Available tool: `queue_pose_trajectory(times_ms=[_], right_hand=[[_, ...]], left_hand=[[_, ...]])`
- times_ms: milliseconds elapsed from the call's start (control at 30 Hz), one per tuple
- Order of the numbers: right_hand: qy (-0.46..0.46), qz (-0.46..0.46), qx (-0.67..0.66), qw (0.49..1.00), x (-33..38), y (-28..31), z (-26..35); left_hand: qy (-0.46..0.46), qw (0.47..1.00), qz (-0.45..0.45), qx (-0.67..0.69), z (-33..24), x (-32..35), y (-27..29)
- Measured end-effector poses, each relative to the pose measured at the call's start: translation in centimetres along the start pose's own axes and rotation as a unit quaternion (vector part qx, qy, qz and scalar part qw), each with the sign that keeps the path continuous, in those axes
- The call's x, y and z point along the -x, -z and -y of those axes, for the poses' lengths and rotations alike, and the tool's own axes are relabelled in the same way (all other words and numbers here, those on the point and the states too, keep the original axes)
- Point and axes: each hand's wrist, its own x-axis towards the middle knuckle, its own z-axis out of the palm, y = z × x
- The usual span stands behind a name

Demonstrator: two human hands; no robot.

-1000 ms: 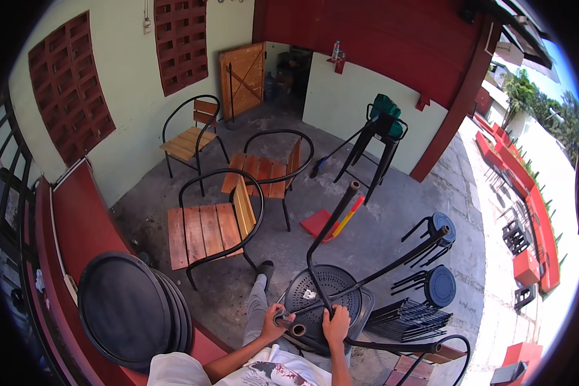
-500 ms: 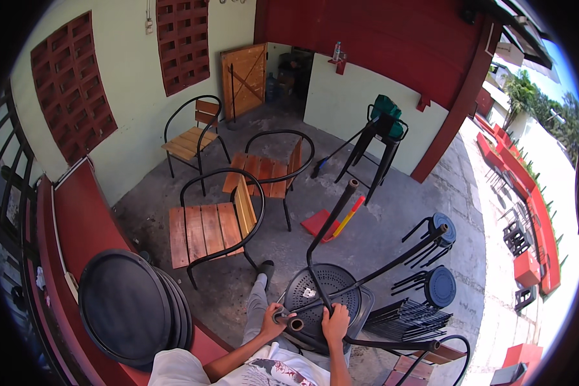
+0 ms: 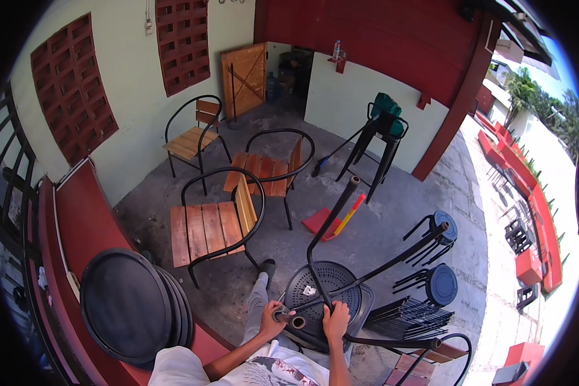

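The black tubular frame (image 3: 320, 282) is held with both hands in front of the body, near the lower middle of the view, and it is seen above a black perforated disc (image 3: 338, 273); whether the frame and the disc are touching cannot be told. The left forearm (image 3: 241, 350) is brought in from the lower left on a slant, and the left hand (image 3: 274, 321) is placed at the near end of the frame, close to an open tube end which is pointed toward the camera. The fingers of this hand are curled around the metal, but their tips are partly hidden. The right forearm (image 3: 340, 363) is held almost straight up in the view, and by the right hand (image 3: 336, 323) a tube is gripped near the place where the tubes meet; its fingers are bent and kept together, with the thumb laid at the left side. Two long legs of the frame are directed away from the body, and another one is stretched to the right. At the left, black round discs (image 3: 127, 307) are stacked, and beyond the hands a red dustpan (image 3: 318, 223) is seen on the floor (image 3: 289, 241).
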Motion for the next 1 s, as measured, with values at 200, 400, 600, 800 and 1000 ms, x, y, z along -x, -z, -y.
queue_pose_trajectory(times_ms=[200, 400, 600, 800, 1000], right_hand=[[-0.003, -0.002, 0.005, 1.000, 0.3, 0.3, 0.2], [-0.011, 0.009, 0.000, 1.000, 0.2, 0.3, 0.6], [-0.018, 0.013, 0.006, 1.000, 0.3, 0.3, 0.3], [-0.017, 0.016, 0.000, 1.000, 0.0, 0.2, 0.2], [-0.020, 0.016, -0.007, 1.000, 0.0, 0.5, 0.4]], left_hand=[[-0.006, 1.000, -0.008, -0.020, -0.3, 0.4, 0.2], [0.002, 1.000, 0.012, -0.011, -0.8, 0.3, 0.7], [-0.017, 1.000, 0.026, -0.001, -1.5, 0.0, 0.9], [-0.012, 0.998, 0.049, 0.022, -0.6, 0.0, 0.7], [0.003, 0.998, 0.048, 0.043, -1.1, 0.1, 0.8]])
